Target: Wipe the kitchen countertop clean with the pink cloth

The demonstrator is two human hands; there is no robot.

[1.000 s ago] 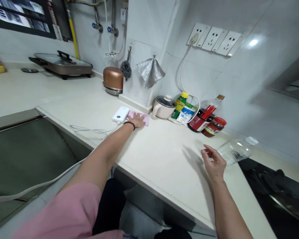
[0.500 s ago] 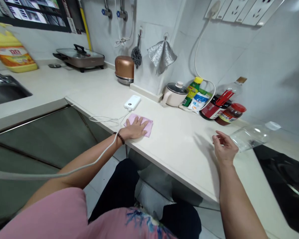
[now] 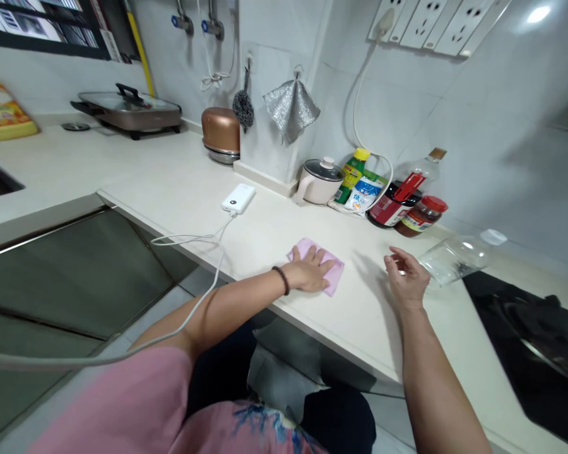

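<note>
My left hand [image 3: 309,272] lies flat with fingers spread on a pink cloth [image 3: 334,272], pressing it onto the pale countertop [image 3: 274,236] near the front edge. A dark bead bracelet circles that wrist. My right hand [image 3: 406,277] hovers just above the counter to the right, fingers loosely curled and apart, holding nothing. A clear plastic bottle [image 3: 457,257] with a white cap lies on its side just right of that hand.
A white power bank [image 3: 238,198] with a cable sits left of the cloth. By the wall stand a small cream pot [image 3: 318,181], sauce bottles and a red-lidded jar [image 3: 421,215]. A black hob [image 3: 530,340] lies at right; a copper pot [image 3: 221,133] and electric pan [image 3: 129,113] at back left.
My left hand has slid the pink cloth along the counter, from beside the power bank toward the front edge and then to the right. The right hand has stayed near the lying bottle.
</note>
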